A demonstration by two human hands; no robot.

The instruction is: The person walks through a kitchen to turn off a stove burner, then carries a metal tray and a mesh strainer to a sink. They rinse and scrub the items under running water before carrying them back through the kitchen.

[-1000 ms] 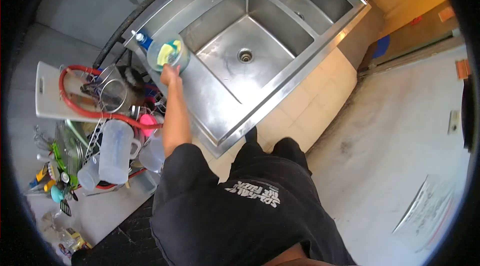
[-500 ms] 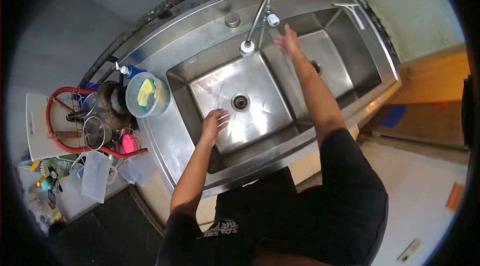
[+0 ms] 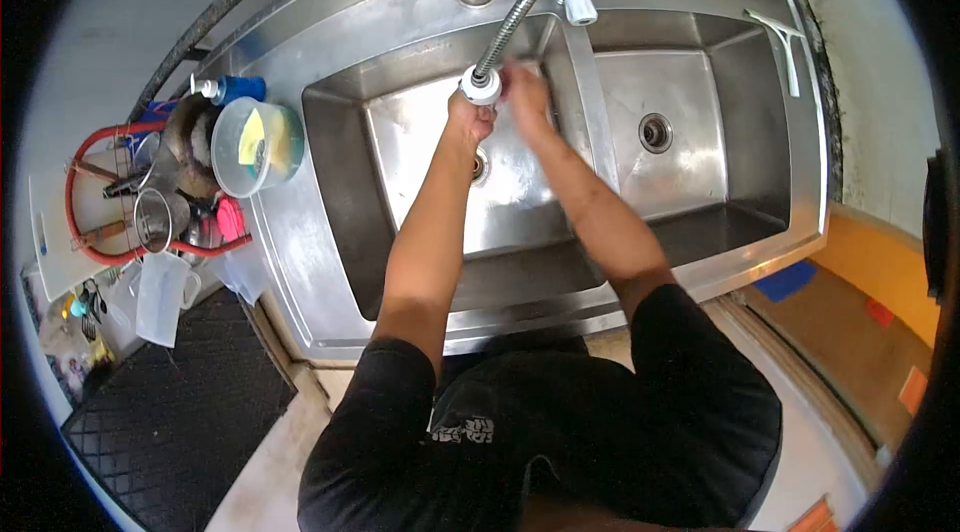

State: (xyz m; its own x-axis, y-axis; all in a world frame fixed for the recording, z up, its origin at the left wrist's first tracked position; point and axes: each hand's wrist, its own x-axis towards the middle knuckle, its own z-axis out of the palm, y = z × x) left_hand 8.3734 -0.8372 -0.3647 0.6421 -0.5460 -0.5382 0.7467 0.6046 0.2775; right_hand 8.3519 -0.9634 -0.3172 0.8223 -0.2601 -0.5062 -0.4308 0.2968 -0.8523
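Both my hands are over the left basin (image 3: 400,102) of a steel double sink, close together at the faucet's white spout head (image 3: 480,86). Directly below the spout head is my left hand (image 3: 472,122); the head covers part of it, and the visible fingers look bent. My right hand (image 3: 526,100) is just to the right of it, its fingers smeared by motion. I cannot tell whether either hand holds anything. A flexible metal faucet neck (image 3: 530,4) arches over from the white tap knob (image 3: 580,10). The left drain (image 3: 479,168) shows partly behind my left wrist.
On the left counter stand a clear tub (image 3: 235,147) with a yellow sponge (image 3: 250,137) and a blue pump bottle (image 3: 240,89). Beyond them is a red-rimmed rack (image 3: 72,197) of kitchenware. A white squeegee (image 3: 788,47) lies at the right basin's far edge.
My right hand has moved left from near the tap knob to the spout head. My left hand has gone up and right from the basin's left side to beneath the spout. The view has shifted.
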